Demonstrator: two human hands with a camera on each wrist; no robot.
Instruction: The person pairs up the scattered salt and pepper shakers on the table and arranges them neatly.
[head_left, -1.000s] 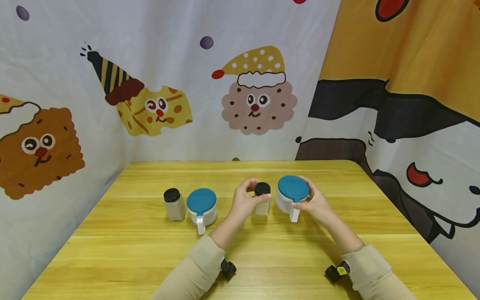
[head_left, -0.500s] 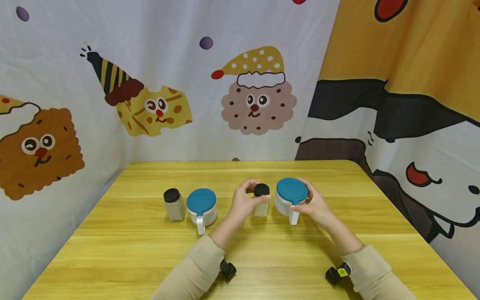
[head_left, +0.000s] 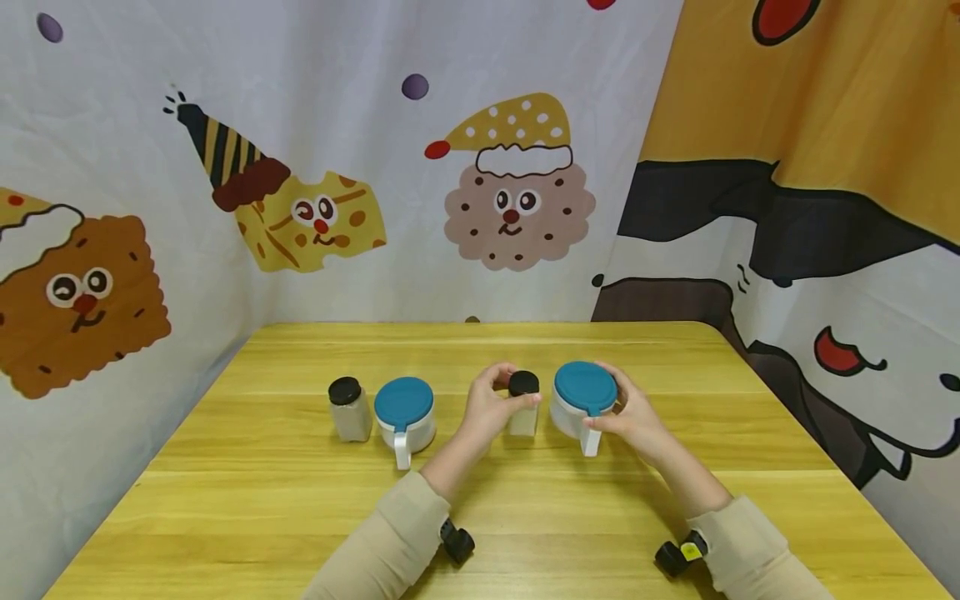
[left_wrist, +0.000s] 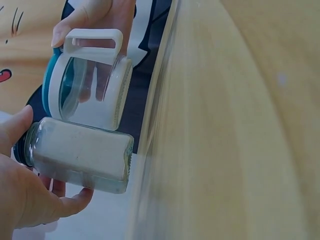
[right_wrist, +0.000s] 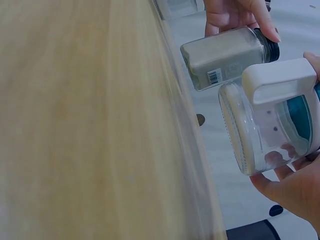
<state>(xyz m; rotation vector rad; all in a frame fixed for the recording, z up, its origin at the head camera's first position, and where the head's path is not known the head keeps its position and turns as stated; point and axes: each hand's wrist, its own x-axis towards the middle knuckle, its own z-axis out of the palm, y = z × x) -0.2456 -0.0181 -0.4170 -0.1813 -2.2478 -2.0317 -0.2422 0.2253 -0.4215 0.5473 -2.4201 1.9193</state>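
Observation:
My left hand grips a square glass jar by its black lid, thumb on one side and fingers on the other. Pale contents show through the glass. Beside it, my right hand holds a round clear jar with a teal lid and a white handle. Fingers wrap round that jar's side and the thumb lies by the top of the handle. Both held jars are upright and appear raised off the table in the wrist views.
On the wooden table, a second black-lidded jar stands at left, beside another teal-lidded handled jar. A printed curtain hangs behind the table's far edge.
The handled jar in my right hand has come slightly lower in the head view. The black-lidded jar in my left hand has also dropped a little. The two jars at left stay put.

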